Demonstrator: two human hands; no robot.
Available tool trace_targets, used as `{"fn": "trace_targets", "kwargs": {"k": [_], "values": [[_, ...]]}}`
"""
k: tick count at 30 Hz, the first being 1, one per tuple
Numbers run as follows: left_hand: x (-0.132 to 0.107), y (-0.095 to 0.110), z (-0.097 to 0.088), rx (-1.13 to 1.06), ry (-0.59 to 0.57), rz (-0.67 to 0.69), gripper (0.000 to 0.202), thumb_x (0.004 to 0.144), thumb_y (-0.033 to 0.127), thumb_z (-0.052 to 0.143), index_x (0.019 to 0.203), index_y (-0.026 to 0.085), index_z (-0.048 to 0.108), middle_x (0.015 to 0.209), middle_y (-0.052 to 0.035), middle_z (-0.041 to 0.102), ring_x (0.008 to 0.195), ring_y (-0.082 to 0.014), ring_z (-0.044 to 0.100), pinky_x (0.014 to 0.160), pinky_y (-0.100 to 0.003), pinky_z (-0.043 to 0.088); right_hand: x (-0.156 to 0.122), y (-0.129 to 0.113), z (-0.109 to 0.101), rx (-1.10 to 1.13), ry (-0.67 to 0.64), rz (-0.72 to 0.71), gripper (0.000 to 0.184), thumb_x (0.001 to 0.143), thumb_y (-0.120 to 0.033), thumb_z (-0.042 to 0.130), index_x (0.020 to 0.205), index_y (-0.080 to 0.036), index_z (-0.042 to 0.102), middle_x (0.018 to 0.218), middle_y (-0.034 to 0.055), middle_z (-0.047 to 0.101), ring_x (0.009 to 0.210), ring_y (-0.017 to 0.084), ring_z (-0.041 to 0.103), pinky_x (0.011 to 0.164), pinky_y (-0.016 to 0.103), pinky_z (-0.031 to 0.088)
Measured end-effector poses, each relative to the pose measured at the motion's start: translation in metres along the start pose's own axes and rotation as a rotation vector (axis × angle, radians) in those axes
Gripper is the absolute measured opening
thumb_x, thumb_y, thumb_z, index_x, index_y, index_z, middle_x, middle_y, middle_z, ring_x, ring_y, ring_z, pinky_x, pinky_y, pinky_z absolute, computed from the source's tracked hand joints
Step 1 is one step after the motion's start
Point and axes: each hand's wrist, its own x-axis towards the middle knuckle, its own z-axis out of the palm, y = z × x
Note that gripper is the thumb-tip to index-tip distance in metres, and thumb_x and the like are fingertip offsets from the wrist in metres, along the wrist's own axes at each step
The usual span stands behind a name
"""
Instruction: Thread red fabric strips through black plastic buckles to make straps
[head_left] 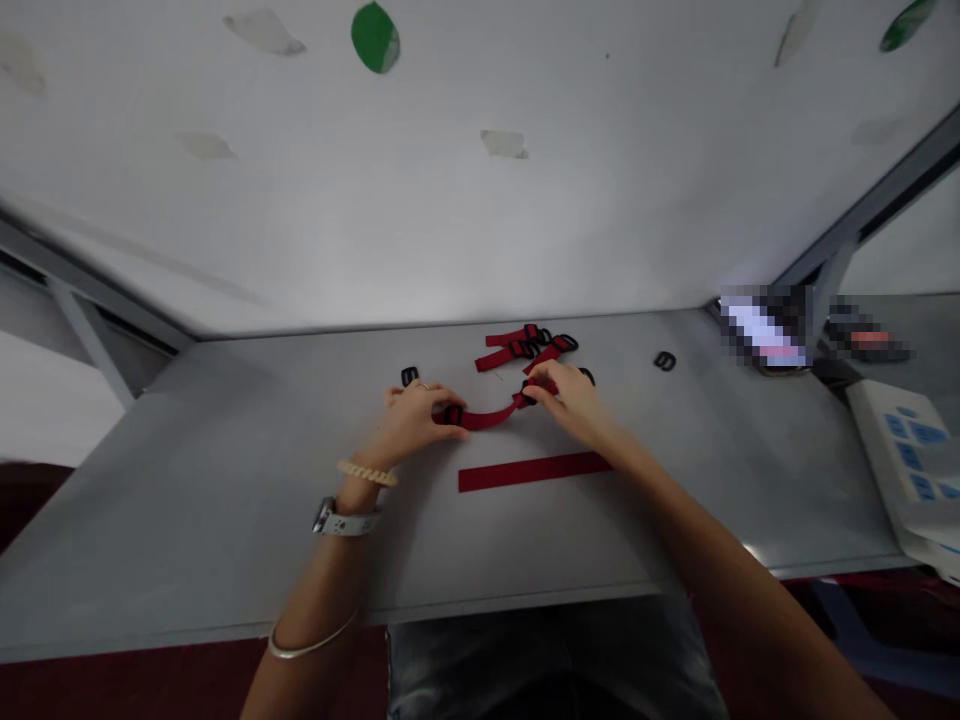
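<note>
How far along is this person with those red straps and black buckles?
Several short red webbing straps already carry black buckles, so they look done. In hand is a red strap, pinched by the left hand and right hand, with a black buckle at each end. Apparently left: the bare long red strap and loose black buckles on the grey table.

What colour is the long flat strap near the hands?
The long flat fabric strap is plain dark red, with no pattern; it shows best in the head view.
</note>
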Motion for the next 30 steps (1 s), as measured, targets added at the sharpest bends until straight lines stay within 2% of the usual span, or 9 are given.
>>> {"fn": "trace_targets", "kwargs": {"k": [4,8,11,14,17,20,22,26,30], "values": [[-0.001,0.000,-0.004,-0.010,-0.011,-0.004,0.028,0.071,0.036,0.080,0.096,0.026,0.073,0.103,-0.0040,0.072,0.104,-0.0311,0.059,0.093,-0.048,0.032,-0.001,0.002,0.001,-0.006,0.028,-0.049,0.011,0.093,-0.032,0.056,0.093,-0.022,0.059,0.095,0.0081,0.071,0.091,0.024,0.064,0.093,0.045,0.043],[0.000,0.002,-0.001,-0.113,0.065,0.066,0.031,0.074,0.037,0.079,0.101,0.025,0.072,0.106,-0.0045,0.072,0.104,-0.0291,0.060,0.095,-0.048,0.037,-0.003,-0.006,-0.003,0.304,0.062,-0.056,0.016,0.085,-0.036,0.068,0.094,-0.024,0.062,0.109,0.0063,0.070,0.106,0.023,0.063,0.097,0.044,0.044],[0.000,0.008,0.000,-0.312,0.133,0.207,0.032,0.077,0.039,0.077,0.105,0.024,0.071,0.105,-0.0036,0.072,0.102,-0.0252,0.061,0.095,-0.043,0.042,-0.005,-0.014,-0.006,0.554,-0.006,0.023,0.019,0.080,-0.038,0.072,0.088,-0.023,0.064,0.095,0.0026,0.071,0.093,0.019,0.065,0.089,0.038,0.049],[-0.001,0.018,0.001,-0.502,0.188,0.301,0.032,0.079,0.040,0.075,0.107,0.023,0.070,0.105,-0.0034,0.072,0.100,-0.0226,0.063,0.095,-0.042,0.046,-0.004,-0.016,-0.004,0.621,-0.044,0.096,0.020,0.073,-0.036,0.078,0.081,-0.022,0.066,0.076,-0.0005,0.066,0.076,0.016,0.063,0.077,0.034,0.051],[-0.002,0.027,0.004,-0.598,0.231,0.328,0.032,0.079,0.040,0.075,0.106,0.023,0.069,0.105,-0.0041,0.073,0.100,-0.0225,0.064,0.096,-0.043,0.047,-0.003,-0.013,0.001,0.660,-0.082,0.111,0.015,0.076,-0.033,0.073,0.085,-0.021,0.070,0.078,0.0008,0.068,0.074,0.016,0.063,0.073,0.034,0.051],[0.000,0.030,0.009,-0.622,0.256,0.339,0.032,0.078,0.041,0.076,0.104,0.023,0.070,0.102,-0.0047,0.073,0.100,-0.0232,0.064,0.095,-0.044,0.047,-0.002,-0.010,0.007,0.669,-0.128,0.081,0.015,0.081,-0.029,0.065,0.093,-0.021,0.070,0.087,0.0027,0.070,0.081,0.017,0.065,0.077,0.035,0.051],[0.001,0.030,0.013,-0.609,0.264,0.340,0.034,0.076,0.041,0.078,0.103,0.023,0.070,0.101,-0.0052,0.073,0.100,-0.0239,0.064,0.096,-0.045,0.045,-0.003,-0.010,0.010,0.701,-0.145,0.102,0.017,0.080,-0.028,0.065,0.096,-0.022,0.066,0.084,0.0014,0.068,0.080,0.016,0.065,0.075,0.035,0.051],[0.002,0.029,0.022,-0.571,0.253,0.330,0.036,0.072,0.039,0.082,0.103,0.022,0.071,0.102,-0.0058,0.073,0.101,-0.0249,0.063,0.096,-0.046,0.043,-0.006,-0.014,0.012,0.820,-0.186,0.178,0.017,0.080,-0.029,0.067,0.090,-0.022,0.055,0.078,-0.0018,0.063,0.073,0.014,0.062,0.071,0.032,0.050],[0.001,0.030,0.023,-0.559,0.250,0.304,0.038,0.071,0.038,0.083,0.103,0.021,0.071,0.103,-0.0066,0.072,0.101,-0.0254,0.063,0.093,-0.045,0.044,-0.008,-0.015,0.015,0.887,-0.195,0.205,0.016,0.081,-0.028,0.066,0.087,-0.022,0.054,0.081,-0.0017,0.062,0.073,0.013,0.060,0.071,0.030,0.048]]}}
